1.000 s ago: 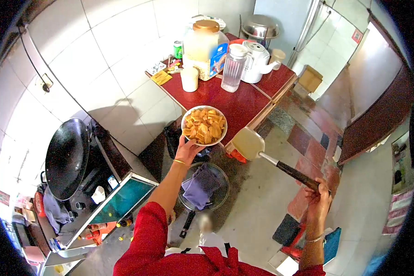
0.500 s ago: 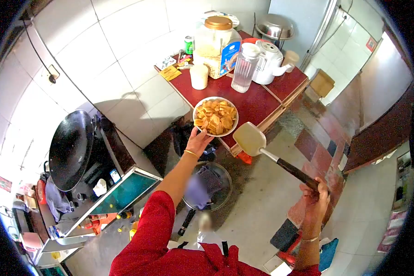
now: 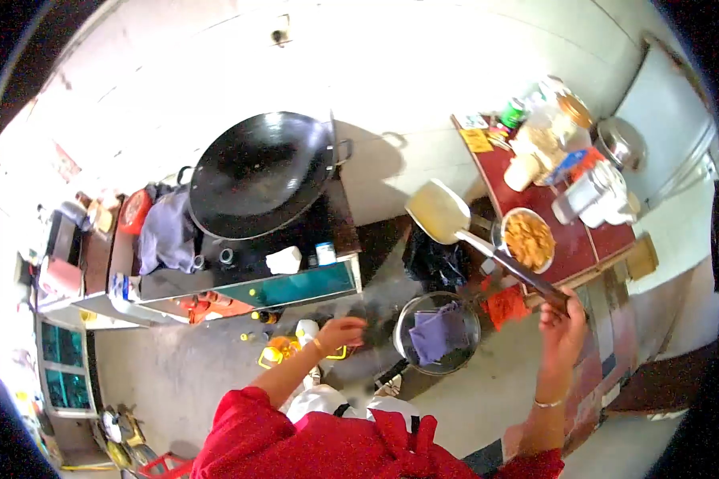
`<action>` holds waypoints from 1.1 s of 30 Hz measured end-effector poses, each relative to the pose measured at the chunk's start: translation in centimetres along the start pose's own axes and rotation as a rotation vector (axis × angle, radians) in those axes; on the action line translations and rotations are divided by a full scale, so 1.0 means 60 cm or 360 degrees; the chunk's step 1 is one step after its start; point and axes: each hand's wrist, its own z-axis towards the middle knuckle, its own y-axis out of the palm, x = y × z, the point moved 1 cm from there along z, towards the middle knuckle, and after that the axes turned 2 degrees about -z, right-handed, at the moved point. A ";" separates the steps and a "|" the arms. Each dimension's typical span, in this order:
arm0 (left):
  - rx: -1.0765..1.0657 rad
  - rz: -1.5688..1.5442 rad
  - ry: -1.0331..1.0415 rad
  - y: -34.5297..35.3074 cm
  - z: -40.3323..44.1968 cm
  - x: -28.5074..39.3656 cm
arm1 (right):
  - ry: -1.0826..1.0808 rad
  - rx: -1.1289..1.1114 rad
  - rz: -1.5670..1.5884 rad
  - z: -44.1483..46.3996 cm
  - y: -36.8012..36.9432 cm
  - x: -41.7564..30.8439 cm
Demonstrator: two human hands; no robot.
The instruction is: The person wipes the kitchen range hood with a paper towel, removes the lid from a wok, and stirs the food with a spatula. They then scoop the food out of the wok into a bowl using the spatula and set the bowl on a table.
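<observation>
My right hand (image 3: pixel 563 323) is closed around the dark handle of a wok spatula (image 3: pixel 439 211), whose broad pale blade points up and left. The spatula's shaft passes in front of a white bowl (image 3: pixel 550 222) on the red table, filled with golden-brown sliced food (image 3: pixel 527 241). My left hand (image 3: pixel 342 334) hangs over the floor with nothing in it, its slightly blurred fingers stretched to the right. Above it, a large black wok (image 3: pixel 264 180) sits on the stove, with no food visible in it.
The red table (image 3: pixel 563 275) also bears a big gold-lidded jar (image 3: pixel 551 132), a clear pitcher (image 3: pixel 579 198), a white cup (image 3: pixel 522 172) and a green can (image 3: pixel 512 112). A pan holding a purple cloth (image 3: pixel 439 331) is low near my feet. Bottles (image 3: pixel 280 351) stand on the floor.
My left hand has let go of the bowl, now on the table, and moved left. The view has swung left towards the wok. The spatula stays in my right hand.
</observation>
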 end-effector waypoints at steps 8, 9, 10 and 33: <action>0.0694 -0.0284 0.0014 -0.355 -0.274 -0.099 | 0.0190 -0.0646 0.0041 0.001 0.430 0.116; 0.0866 -0.0248 -0.0047 -0.403 -0.300 -0.126 | 0.0227 -0.0618 -0.0060 0.006 0.481 0.140; 0.1032 -0.0212 -0.0115 -0.444 -0.329 -0.165 | 0.0260 -0.0576 -0.0152 0.008 0.529 0.162; 0.0968 0.1188 -0.0171 -0.501 -0.679 -0.482 | 0.0069 -0.0971 -0.1111 0.052 0.756 0.152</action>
